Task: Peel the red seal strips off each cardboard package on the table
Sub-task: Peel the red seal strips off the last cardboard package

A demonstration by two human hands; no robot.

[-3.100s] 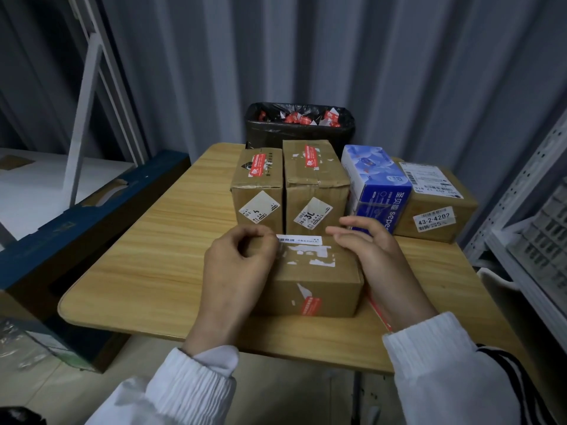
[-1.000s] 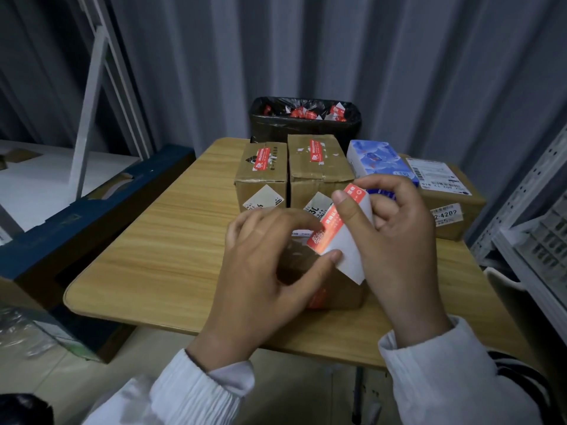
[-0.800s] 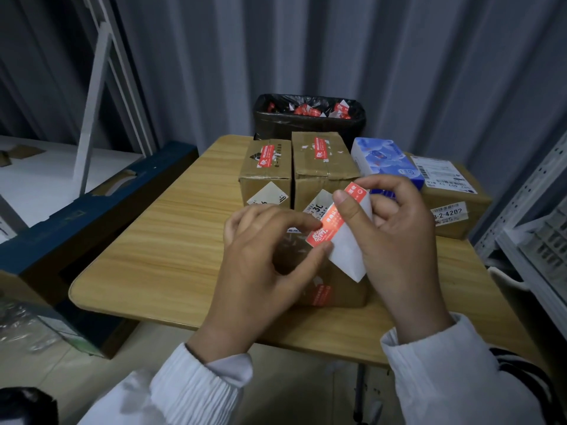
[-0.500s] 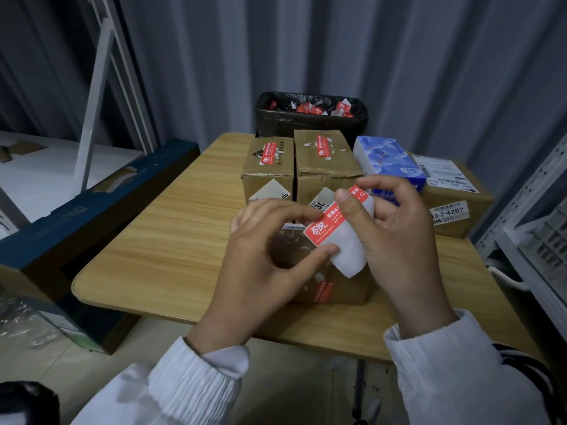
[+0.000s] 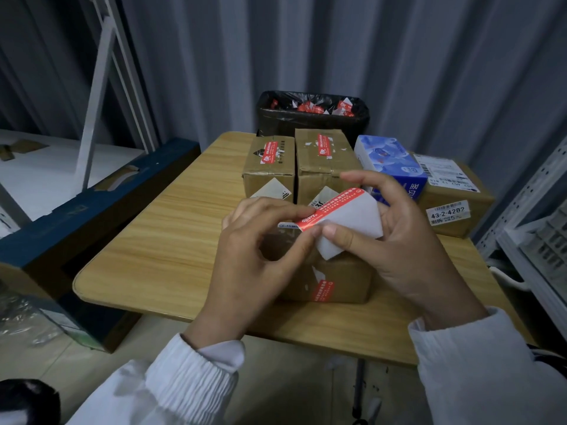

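A peeled red seal strip (image 5: 333, 207) with its white underside turned up hangs between my two hands above the nearest cardboard package (image 5: 337, 280). My left hand (image 5: 257, 259) pinches the strip's left end with thumb and forefinger. My right hand (image 5: 395, 237) pinches its folded white part. A red strip remnant (image 5: 322, 291) stays on that package's front face. Behind stand two upright packages, the left package (image 5: 268, 170) and the middle package (image 5: 322, 161), each with a red strip on top.
On the wooden table (image 5: 171, 240) at the back right, a blue tissue box (image 5: 389, 161) leans on a labelled cardboard box (image 5: 454, 210). A black bin (image 5: 313, 118) behind the table holds several red strips. A dark blue box (image 5: 92, 216) lies left; white shelving (image 5: 534, 228) stands right.
The strip has come off the near package's top and is lifted. Over the last second, my hands have folded it lower and flatter, with my right thumb shifting down onto its white side.
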